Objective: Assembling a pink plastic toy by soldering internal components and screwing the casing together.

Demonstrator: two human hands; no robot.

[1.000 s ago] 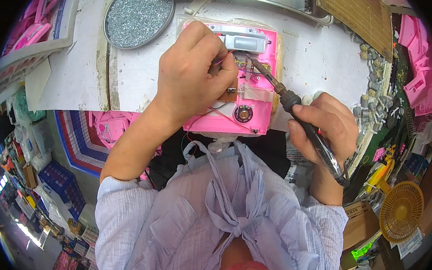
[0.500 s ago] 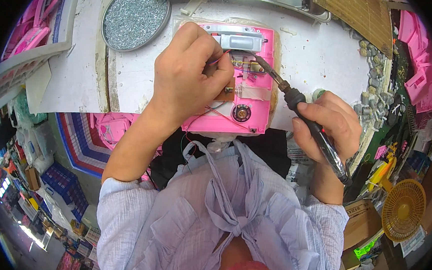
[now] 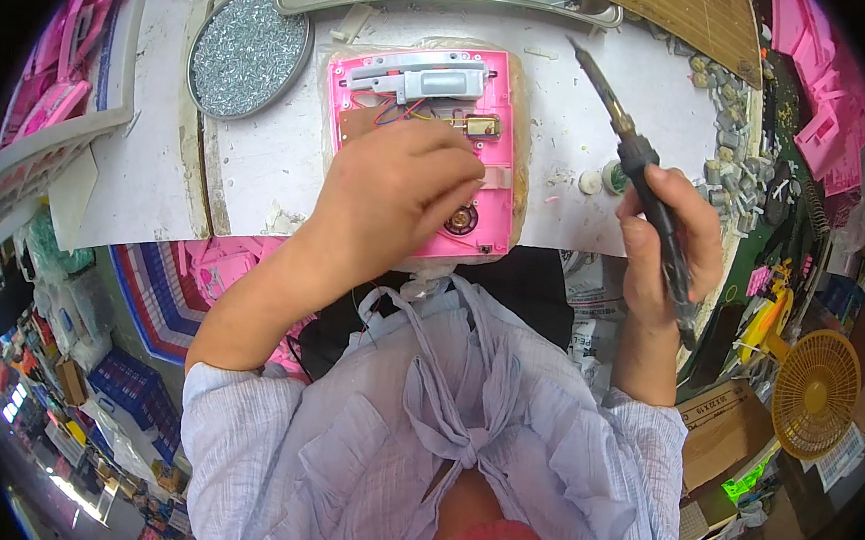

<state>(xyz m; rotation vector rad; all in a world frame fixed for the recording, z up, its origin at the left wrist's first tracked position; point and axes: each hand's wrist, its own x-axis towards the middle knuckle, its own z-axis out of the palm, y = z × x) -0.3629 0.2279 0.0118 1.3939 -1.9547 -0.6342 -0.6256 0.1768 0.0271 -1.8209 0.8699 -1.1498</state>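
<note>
A pink plastic housing [image 3: 508, 155] lies open on the table in front of me. Across its far end sits a grey plastic part [image 3: 452, 87], with a small motor [image 3: 483, 126] below it and a round black speaker [image 3: 463, 220] at the near right. My left hand [image 3: 388, 187] hangs over the housing's left half, fingertips pinched together above the middle; whatever they hold is hidden. Thin red and blue wires [image 3: 395, 114] run beside a brown circuit board [image 3: 356, 122] partly under that hand. My right hand [image 3: 670, 247] grips a black soldering iron [image 3: 639, 154], its tip up and away from the housing.
A round dish [image 3: 194, 78] of small screws stands at the far left. Along the back are a metal tray [image 3: 451, 3] and a cardboard sheet [image 3: 686, 22]. Small metal parts [image 3: 722, 180] line the right edge, near a little round container [image 3: 614, 177]. A yellow fan [image 3: 817, 397] is lower right.
The soldering iron has lifted off the housing, moving right with its tip turned farther up. My left hand has come nearer to me, uncovering the grey part and the wires.
</note>
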